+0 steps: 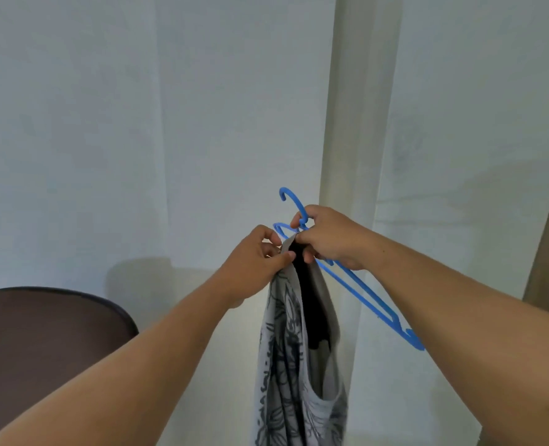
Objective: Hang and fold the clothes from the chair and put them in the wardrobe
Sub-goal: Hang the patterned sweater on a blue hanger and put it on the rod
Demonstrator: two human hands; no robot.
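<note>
While both arms reach forward, the labelled parts read as follows.

Right hand: fingers curled around the neck of the blue hanger, just below its hook; lower fingers also pinch the garment's top edge.

Left hand: thumb and fingers pinch the top edge of the garment, just beside the right hand.

Garment: grey fabric with dark floral print, hanging straight down from both hands, dark lining visible inside.

Hanger: tilted, one arm sloping down to the right, free of cloth.

Chair: dark brown backrest, lower left, apart from the garment.

Background: pale curtain.
</note>
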